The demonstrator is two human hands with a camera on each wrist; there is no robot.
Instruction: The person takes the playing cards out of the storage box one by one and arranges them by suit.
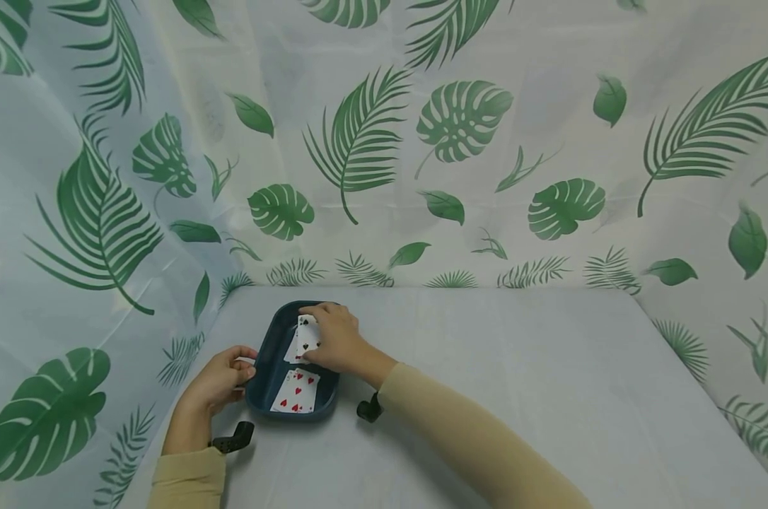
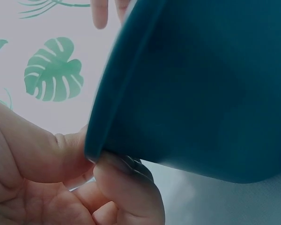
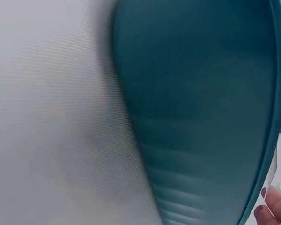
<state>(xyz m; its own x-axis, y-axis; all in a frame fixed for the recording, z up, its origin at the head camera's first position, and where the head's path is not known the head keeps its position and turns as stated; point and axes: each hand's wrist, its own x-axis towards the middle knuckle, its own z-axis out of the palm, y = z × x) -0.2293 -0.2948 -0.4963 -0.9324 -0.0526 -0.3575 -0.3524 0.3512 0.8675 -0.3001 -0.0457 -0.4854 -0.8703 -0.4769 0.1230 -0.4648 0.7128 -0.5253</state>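
A deep blue rectangular tray (image 1: pixel 295 416) stands at the left of the table. My left hand (image 1: pixel 215 378) pinches its left rim between thumb and fingers; the left wrist view shows the thumb right at the lip of the tray (image 2: pixel 192 93). Over the tray's far half, my right hand (image 1: pixel 338 339) grips white playing cards (image 1: pixel 306 336) with black spades, fingers at the top edge and thumb at the bottom. Behind them lie more cards, partly hidden. In the near half rests a pile of playing cards (image 1: pixel 298 392), a hearts card on top. The tray's outer side (image 3: pixel 206 103) fills much of the right wrist view.
A pale cloth-covered table (image 1: pixel 486 382) stretches right of the tray. Leaf-printed sheets (image 1: pixel 384 162) rise behind and along both sides. Black wrist cameras sit by the left wrist (image 1: pixel 234 438) and the right wrist (image 1: pixel 369 408), close to the tray.
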